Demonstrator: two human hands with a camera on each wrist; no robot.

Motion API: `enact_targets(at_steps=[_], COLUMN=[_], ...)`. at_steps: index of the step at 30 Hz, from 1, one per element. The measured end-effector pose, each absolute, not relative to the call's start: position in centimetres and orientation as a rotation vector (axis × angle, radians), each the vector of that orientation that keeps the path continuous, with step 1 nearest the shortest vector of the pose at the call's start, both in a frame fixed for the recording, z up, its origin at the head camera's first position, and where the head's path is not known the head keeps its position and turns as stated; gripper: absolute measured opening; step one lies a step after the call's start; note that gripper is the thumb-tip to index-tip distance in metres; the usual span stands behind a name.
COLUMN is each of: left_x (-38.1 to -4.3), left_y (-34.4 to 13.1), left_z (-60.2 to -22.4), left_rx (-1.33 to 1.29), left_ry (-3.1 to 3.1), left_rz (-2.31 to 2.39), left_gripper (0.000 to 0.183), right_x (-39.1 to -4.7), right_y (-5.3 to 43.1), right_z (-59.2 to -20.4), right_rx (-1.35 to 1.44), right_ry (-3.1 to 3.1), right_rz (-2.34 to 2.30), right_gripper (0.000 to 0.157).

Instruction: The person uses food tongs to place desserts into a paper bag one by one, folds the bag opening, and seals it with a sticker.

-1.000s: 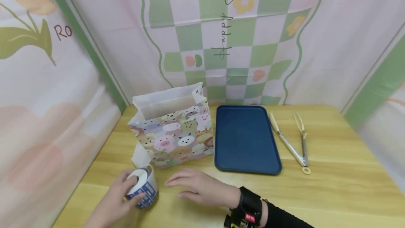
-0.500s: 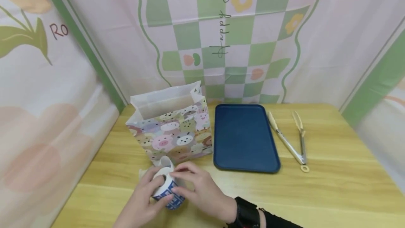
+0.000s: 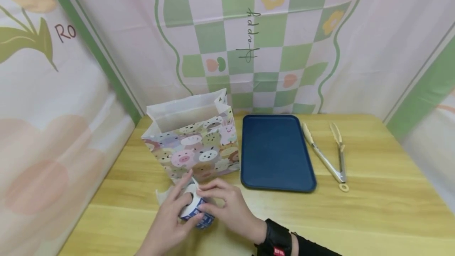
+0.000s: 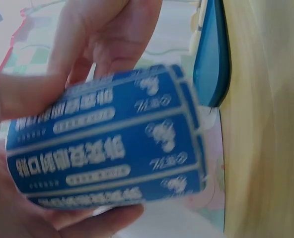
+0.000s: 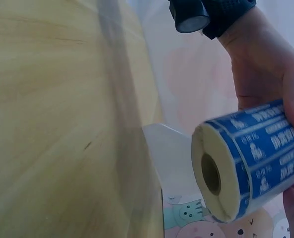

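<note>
My left hand grips a roll of blue labels, its forefinger stretched towards the roll's far edge. White print and small figures mark the blue labels, sharply seen on the roll in the left wrist view. The right wrist view shows the hollow core in the end of the roll. With thumb and fingertips my right hand pinches at the roll's side, by a small loose white flap. A pale strip trails out to the left, partly hidden by my left hand.
Just behind the hands stands a paper bag with animal faces, its mouth open. A dark blue tray lies to its right, then metal tongs with cream tips. The wooden table meets a patterned curtain at the back.
The left hand has brought the label roll rightwards, away from the bag's left corner. My right hand, apart from it a second ago, now pinches at it; the raised flap looks smaller.
</note>
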State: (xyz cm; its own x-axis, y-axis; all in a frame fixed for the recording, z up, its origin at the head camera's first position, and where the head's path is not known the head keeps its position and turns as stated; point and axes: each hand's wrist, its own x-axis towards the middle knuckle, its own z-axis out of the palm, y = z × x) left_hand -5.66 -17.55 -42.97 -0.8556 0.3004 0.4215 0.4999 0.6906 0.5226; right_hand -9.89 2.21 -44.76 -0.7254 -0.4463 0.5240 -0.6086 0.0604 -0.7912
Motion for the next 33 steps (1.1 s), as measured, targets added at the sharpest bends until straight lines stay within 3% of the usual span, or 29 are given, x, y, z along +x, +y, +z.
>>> enact_targets(at_steps=[7, 15, 24, 33], left_x=[-5.7, -5.7, -5.9, -6.0], left_y=[-18.0, -17.7, -16.9, -16.7], left_z=[-43.2, -43.1, -43.1, -43.2], left_rx=[-0.728, -0.575, -0.438, -0.442], left_ry=[-2.616, -2.656, -2.684, -2.691], left_rz=[-0.912, -0.895, -0.856, -0.828], left_gripper=[0.025, 0.021, 0.021, 0.023], right_x=[-9.9, -9.4, -8.9, -8.6], right_y=[2.3, 1.7, 1.3, 1.4], right_z=[-45.0, -45.7, -45.8, -45.8], right_rx=[1.115, 1.059, 0.809, 0.817], right_ry=[-2.173, -2.108, -2.163, -2.18], right_rz=[1.73, 1.627, 1.776, 1.758], right_gripper=[0.028, 0.034, 0.033, 0.028])
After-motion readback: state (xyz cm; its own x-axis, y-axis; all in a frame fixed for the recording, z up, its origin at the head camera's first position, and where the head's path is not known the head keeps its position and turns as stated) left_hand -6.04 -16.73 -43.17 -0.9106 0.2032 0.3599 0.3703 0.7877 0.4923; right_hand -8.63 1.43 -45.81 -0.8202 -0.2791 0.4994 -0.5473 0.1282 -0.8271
